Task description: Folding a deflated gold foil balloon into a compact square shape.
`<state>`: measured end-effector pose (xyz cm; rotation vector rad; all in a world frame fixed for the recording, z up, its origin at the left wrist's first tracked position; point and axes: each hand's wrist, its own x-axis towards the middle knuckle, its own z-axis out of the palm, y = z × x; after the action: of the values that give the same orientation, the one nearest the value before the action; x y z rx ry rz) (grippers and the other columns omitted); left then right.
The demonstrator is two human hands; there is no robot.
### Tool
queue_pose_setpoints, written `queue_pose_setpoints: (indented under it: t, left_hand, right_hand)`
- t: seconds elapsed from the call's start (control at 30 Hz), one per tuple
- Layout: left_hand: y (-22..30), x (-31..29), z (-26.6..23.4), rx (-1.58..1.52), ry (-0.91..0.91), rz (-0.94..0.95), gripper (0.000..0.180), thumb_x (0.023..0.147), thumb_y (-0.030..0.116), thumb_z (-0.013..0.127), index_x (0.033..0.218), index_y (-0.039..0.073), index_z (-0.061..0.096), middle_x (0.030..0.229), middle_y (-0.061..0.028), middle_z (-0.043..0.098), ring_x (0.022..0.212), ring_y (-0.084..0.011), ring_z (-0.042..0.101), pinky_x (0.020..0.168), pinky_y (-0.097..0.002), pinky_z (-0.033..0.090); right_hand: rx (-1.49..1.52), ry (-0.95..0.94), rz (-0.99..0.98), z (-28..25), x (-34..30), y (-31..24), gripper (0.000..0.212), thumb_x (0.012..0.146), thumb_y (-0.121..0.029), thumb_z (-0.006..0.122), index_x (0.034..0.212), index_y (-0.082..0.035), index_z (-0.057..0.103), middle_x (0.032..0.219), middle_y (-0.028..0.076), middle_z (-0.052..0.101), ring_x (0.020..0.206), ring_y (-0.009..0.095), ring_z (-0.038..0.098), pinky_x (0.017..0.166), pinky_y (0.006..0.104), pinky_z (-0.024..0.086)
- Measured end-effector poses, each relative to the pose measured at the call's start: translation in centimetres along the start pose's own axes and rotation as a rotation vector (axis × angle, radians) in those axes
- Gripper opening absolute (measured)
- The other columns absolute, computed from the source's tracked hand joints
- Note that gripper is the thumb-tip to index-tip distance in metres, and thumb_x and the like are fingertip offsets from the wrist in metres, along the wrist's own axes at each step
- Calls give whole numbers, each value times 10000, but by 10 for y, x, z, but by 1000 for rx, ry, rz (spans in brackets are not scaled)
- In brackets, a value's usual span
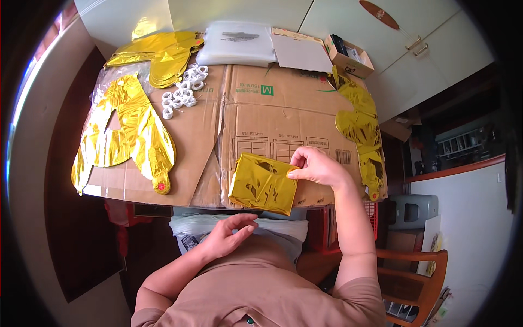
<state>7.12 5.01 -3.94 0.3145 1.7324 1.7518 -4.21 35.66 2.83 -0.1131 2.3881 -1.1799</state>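
A gold foil balloon, folded into a flat rectangle (261,184), lies at the front edge of the cardboard-covered table. My right hand (316,168) pinches its upper right edge between thumb and fingers. Just below the table edge, my left hand (231,234) is held in front of my body with nothing in it, its fingers stretched out. On the left lies a flat, unfolded gold foil balloon (147,139) shaped like a letter A, with a red dot on its lower tab. Another long, curvy gold foil balloon (362,131) runs along the right edge.
A pile of gold foil balloons (163,54) is at the back left. Near it sit several small white string coils (185,90). Behind are a stack of clear plastic bags (237,49), a grey-white board (301,52) and a small cardboard box (362,66). A wooden chair (436,272) stands at right.
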Motion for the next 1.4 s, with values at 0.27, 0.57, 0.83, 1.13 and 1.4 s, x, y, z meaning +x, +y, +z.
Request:
queue_pose_setpoints:
  t: [0.27, 0.57, 0.83, 1.13, 1.4]
  left_hand:
    - [2, 16, 8, -599, -142, -156, 414, 1059, 215, 529, 1425, 23, 496, 1279, -125, 656, 1107, -187, 647, 1002, -339, 487]
    - [2, 14, 0, -997, -283, -259, 625, 1052, 488, 401, 1489, 42, 435, 1373, -163, 599, 1207, -283, 604, 1065, -433, 437]
    - [-8, -1, -11, -1155, -207, -290, 728, 989, 648, 391, 1425, 77, 513, 1363, -170, 598, 1228, -326, 595, 1053, -515, 441]
    - [-15, 4, 5, -865, -32, -369, 224, 1039, 154, 564, 1212, 45, 655, 1115, -112, 724, 985, -205, 721, 815, -333, 592]
    - [-19, 4, 9, -781, 4, -308, 224, 1036, 166, 583, 1215, 57, 662, 1130, -91, 719, 978, -181, 717, 828, -316, 586]
  right_hand:
    - [44, -33, -20, 6, -17, -11, 197, 861, -158, 770, 914, -1, 665, 798, 4, 642, 757, 73, 547, 687, 276, 464]
    - [-463, 647, -812, 35, -68, -58, 245, 723, -15, 767, 940, -91, 682, 894, 57, 638, 765, 251, 604, 718, 391, 489]
    - [-543, 481, -741, 96, -105, 14, 414, 649, -7, 796, 1033, -125, 695, 1122, 72, 648, 887, 264, 613, 797, 399, 484]
    - [-419, 552, -491, 91, -125, 18, 510, 676, 26, 691, 1177, -51, 638, 1243, 143, 604, 960, 288, 628, 859, 401, 540]
    - [421, 428, 34, 68, -105, 28, 222, 920, -97, 693, 1107, 23, 685, 930, 46, 695, 669, 69, 609, 618, 228, 515]
